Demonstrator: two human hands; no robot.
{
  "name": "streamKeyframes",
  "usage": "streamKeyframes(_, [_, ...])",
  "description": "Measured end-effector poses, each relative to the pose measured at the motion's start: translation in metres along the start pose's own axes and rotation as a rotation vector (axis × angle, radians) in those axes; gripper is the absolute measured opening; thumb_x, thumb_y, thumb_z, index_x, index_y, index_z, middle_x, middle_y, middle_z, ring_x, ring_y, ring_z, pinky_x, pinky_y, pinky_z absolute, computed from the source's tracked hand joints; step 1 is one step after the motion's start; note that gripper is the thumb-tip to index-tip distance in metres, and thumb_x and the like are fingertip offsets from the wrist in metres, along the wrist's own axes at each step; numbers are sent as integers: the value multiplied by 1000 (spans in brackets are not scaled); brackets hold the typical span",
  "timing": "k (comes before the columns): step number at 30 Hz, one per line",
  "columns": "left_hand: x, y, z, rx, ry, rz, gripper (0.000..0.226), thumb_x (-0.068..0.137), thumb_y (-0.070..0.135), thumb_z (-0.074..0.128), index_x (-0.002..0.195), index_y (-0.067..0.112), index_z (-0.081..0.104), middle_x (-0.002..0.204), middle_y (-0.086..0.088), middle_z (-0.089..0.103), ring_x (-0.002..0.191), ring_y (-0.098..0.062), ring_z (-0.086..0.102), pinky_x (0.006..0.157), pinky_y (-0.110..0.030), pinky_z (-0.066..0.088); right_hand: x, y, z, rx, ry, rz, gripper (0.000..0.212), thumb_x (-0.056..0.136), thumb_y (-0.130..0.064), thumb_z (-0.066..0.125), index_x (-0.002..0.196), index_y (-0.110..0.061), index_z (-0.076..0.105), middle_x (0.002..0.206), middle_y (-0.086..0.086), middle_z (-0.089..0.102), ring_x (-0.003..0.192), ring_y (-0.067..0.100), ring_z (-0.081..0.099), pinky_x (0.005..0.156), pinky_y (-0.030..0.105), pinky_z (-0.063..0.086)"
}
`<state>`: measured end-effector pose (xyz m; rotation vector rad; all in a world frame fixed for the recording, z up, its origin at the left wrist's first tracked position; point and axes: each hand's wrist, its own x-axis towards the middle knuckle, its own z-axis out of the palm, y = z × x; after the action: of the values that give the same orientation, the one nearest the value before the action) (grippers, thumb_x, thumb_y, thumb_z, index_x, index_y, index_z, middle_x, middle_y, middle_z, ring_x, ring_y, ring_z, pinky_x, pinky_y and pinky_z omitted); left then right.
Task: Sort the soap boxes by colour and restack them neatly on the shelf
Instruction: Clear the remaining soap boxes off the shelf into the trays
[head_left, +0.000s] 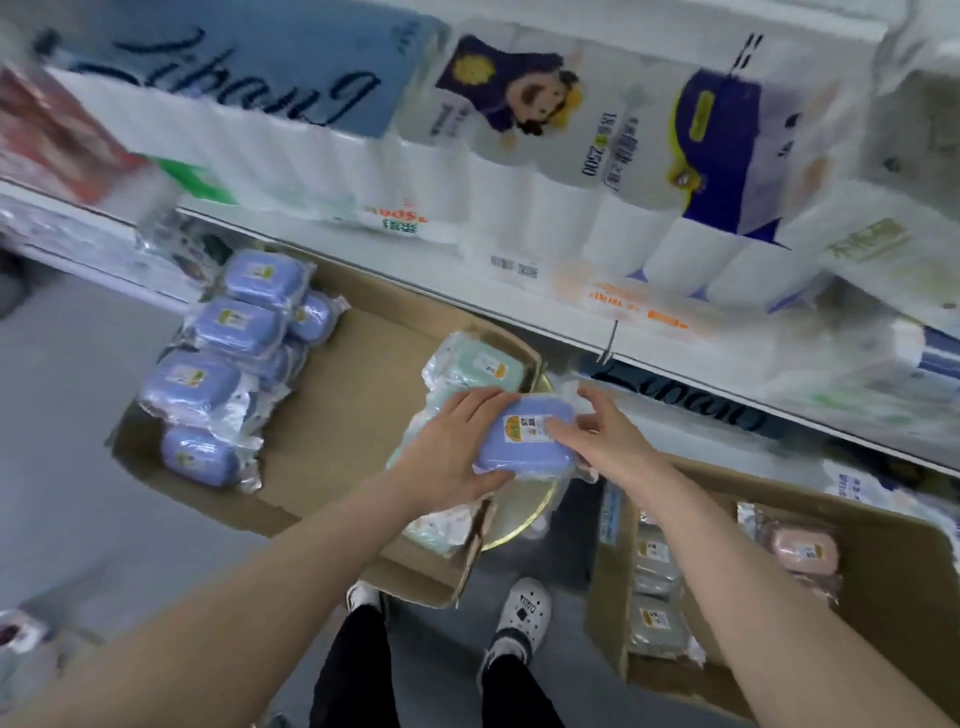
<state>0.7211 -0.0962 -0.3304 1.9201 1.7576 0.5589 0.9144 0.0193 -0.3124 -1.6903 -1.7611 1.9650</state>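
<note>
A purple soap box (524, 441) in clear wrap is held between both hands over the right end of a flat cardboard tray (353, 374). My left hand (452, 447) grips its left side, thumb underneath. My right hand (597, 431) pinches its right end. Several purple soap boxes (223, 353) lie stacked at the tray's left end. Mint-green soap boxes (478, 369) are piled under and behind my hands.
A second cardboard box (883, 561) at the right holds grey-green soap boxes (657, 587) and a pink one (802, 551). Packs of toilet paper (519, 171) fill the white shelf (519, 306) above. A round gold disc (524, 504) pokes out beneath the tray. My feet stand on the grey floor.
</note>
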Motion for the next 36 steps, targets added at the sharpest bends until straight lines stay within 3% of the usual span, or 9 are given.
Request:
streamKeyframes(3, [-24, -52, -30, 24, -2, -3, 77, 81, 48, 68, 142, 11, 39, 140, -7, 45, 132, -25, 40, 110, -41, 35, 24, -26, 49, 42, -63, -5, 54, 81, -32, 78, 126, -21, 51, 107, 3, 68, 73, 7, 65, 57, 20, 47])
streamKeyframes(8, [-58, -148, -80, 173, -2, -59, 87, 76, 51, 73, 146, 13, 37, 147, -4, 42, 140, -26, 31, 117, -40, 26, 74, -70, 139, 91, -83, 48, 55, 77, -32, 81, 115, -27, 42, 95, 6, 62, 81, 20, 58, 72, 35, 49])
streamKeyframes(13, [-79, -239, -118, 306, 25, -274, 82, 82, 60, 56, 148, 17, 33, 152, -5, 36, 144, -30, 27, 114, -50, 29, 145, -91, 214, 131, 41, 97, 57, 77, -32, 81, 117, -9, 49, 102, 7, 65, 71, 11, 60, 59, 22, 49])
streamKeyframes(16, [-80, -295, -130, 397, -7, -403, 73, 85, 41, 66, 146, 17, 36, 153, -10, 32, 145, -34, 21, 117, -50, 22, 195, -90, 255, 105, 201, 153, 92, 66, -46, 79, 139, -10, 36, 131, 10, 57, 100, 21, 65, 84, 37, 55])
streamKeyframes(19, [-76, -339, -131, 427, -42, -502, 66, 90, 39, 60, 147, 18, 33, 155, -10, 27, 146, -34, 15, 117, -46, 16, 236, -83, 287, 143, 394, 245, 96, 75, -40, 76, 149, -13, 20, 135, 9, 48, 118, 29, 57, 101, 44, 47])
streamKeyframes(24, [-80, -375, -124, 460, -64, -507, 59, 88, 36, 62, 140, 15, 44, 150, -12, 37, 140, -35, 29, 112, -48, 26, 276, -79, 317, 582, 352, 434, 28, 88, -27, 71, 105, -11, 56, 101, 9, 62, 74, 18, 64, 67, 35, 59])
streamKeyframes(31, [-82, -391, -126, 433, -84, -463, 63, 74, 30, 76, 130, 12, 55, 136, -14, 52, 126, -38, 46, 99, -50, 44, 285, -86, 338, 271, 102, 509, 22, 97, -31, 56, 113, -15, 54, 100, 0, 56, 82, 15, 57, 83, 36, 56])
streamKeyframes(34, [-80, -389, -132, 455, -122, -473, 59, 79, 32, 71, 133, 15, 52, 139, -12, 49, 129, -36, 43, 101, -48, 41, 280, -93, 325, -117, 123, 393, 37, 82, -53, 53, 102, -21, 56, 105, 5, 62, 92, 25, 62, 90, 44, 54])
streamKeyframes(36, [-75, -381, -139, 457, -155, -494, 58, 87, 38, 62, 139, 20, 45, 147, -8, 41, 136, -32, 36, 107, -45, 34, 268, -107, 312, -297, 111, 280, 41, 87, -49, 52, 114, -19, 56, 119, 8, 63, 106, 31, 60, 91, 37, 49])
